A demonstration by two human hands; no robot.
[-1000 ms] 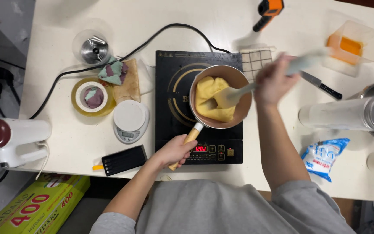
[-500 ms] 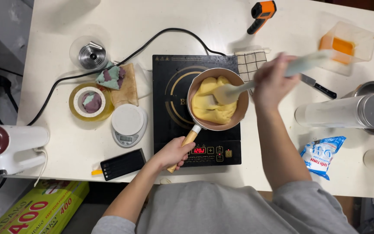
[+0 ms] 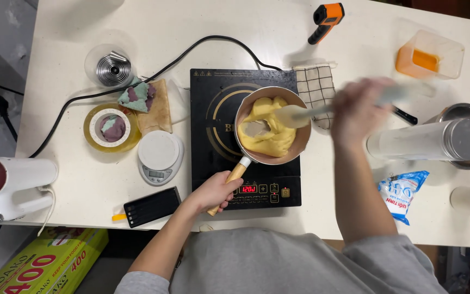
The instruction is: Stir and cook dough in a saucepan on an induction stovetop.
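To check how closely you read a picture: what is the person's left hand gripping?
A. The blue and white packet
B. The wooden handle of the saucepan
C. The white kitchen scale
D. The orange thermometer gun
B: the left hand is closed around the wooden handle of the saucepan, which sits on the black induction cooker, while the right hand holds the spatula in the yellow dough.
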